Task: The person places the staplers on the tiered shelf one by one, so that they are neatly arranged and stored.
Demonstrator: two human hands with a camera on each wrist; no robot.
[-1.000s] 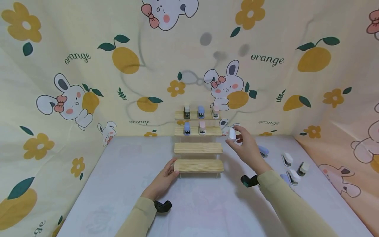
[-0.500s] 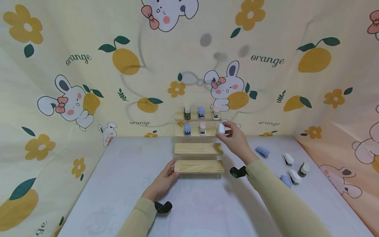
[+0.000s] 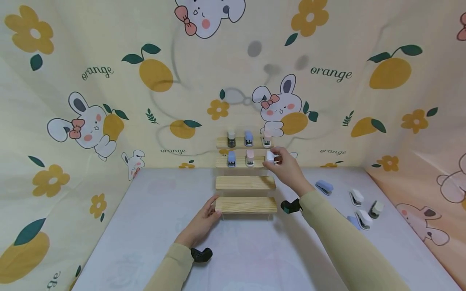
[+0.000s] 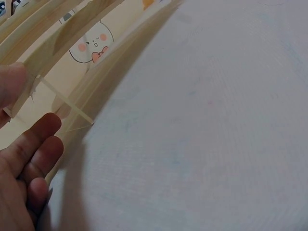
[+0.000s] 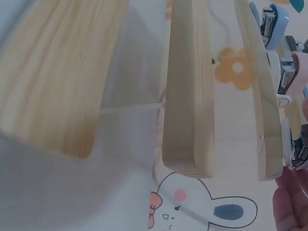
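A tiered wooden rack [image 3: 246, 205] stands on the table. My left hand [image 3: 200, 221] grips the left end of its lowest board; in the left wrist view the thumb lies against the wood and the other fingers [image 4: 43, 139] are half bent beside it. My right hand [image 3: 287, 166] pinches a white mini stapler [image 3: 269, 157] at the right end of the second board from the top. In the right wrist view that stapler [image 5: 299, 147] sits against the board, partly cut off by the frame edge. To its left on this board are a pink stapler [image 3: 249, 158] and a blue stapler [image 3: 231, 159].
The top board [image 3: 240, 143] bears a dark stapler with a pale top [image 3: 231, 139], a blue one [image 3: 248, 138] and a pale pink one [image 3: 267, 139]. Several more staplers lie right of the rack, among them a blue one [image 3: 324, 187] and a white one [image 3: 363, 219]. A printed cloth hangs behind.
My right hand has moved left with the white stapler, from beside the rack onto the right end of the second board. The left hand stays on the lowest board.
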